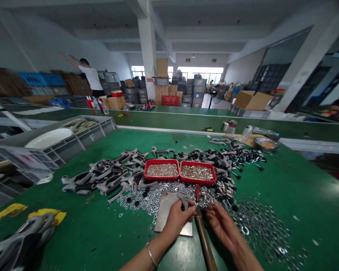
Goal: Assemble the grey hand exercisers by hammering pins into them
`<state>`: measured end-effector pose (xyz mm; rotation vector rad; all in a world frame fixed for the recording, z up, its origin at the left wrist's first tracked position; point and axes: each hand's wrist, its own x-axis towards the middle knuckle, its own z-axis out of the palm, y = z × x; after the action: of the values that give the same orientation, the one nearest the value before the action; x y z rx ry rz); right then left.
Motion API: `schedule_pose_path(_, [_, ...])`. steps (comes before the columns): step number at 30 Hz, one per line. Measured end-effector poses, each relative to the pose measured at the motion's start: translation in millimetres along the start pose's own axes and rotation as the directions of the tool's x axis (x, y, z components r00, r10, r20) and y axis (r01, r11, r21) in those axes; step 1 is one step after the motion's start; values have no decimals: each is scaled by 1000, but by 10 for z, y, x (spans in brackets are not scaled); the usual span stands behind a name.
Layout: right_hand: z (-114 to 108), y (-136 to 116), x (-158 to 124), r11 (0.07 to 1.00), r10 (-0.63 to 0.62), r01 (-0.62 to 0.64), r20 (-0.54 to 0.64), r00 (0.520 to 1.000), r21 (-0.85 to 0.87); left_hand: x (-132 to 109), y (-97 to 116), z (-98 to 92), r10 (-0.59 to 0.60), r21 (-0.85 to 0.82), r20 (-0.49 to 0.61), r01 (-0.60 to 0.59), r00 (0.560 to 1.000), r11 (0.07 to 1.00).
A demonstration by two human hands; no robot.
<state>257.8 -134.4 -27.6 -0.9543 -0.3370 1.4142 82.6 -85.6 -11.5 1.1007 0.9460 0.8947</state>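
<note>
My left hand (177, 216) is closed on a grey plastic clamp part (183, 198), held over the upper right of a flat metal plate (161, 222). My right hand (222, 222) has its fingers drawn together beside small shiny metal fittings (203, 194); whatever they pinch is too small to make out. Between the hands lies a hammer's wooden handle (205, 241), with its upper end close to my left fingertips. A red-handled tool (197, 192) points down toward that end. Many loose nuts and washers (147, 201) lie around the plate.
Two red trays (161, 178) (197, 181) of tiny metal pins stand beyond the plate. Grey-black clamp parts (101, 177) are heaped left, black-ended bolts (228, 162) right. Metal rings (260, 222) spread at the right. A grey crate (81, 143) stands left; a person (90, 79) is beyond.
</note>
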Motion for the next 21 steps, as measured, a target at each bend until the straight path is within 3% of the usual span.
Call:
schedule_pose_path(6, [152,30,-141,994,103,-100,129,986,-31,-88,16,-4,-15,-45,7,15,1000,999])
schedule_pose_path(11, [257,32,-233,975,70,-18,227,971,-221,-131,36,-10,56,-29,35,-55,998,998])
schedule_pose_path(15, [235,74,-202,970,-2,47,187,982,-237,-203,86,1,20,-93,81,-13,997,996])
schedule_pose_path(21, [222,86,-234,970,-13,59,192,981,-237,-321,128,44,-15,-90,35,18,999,996])
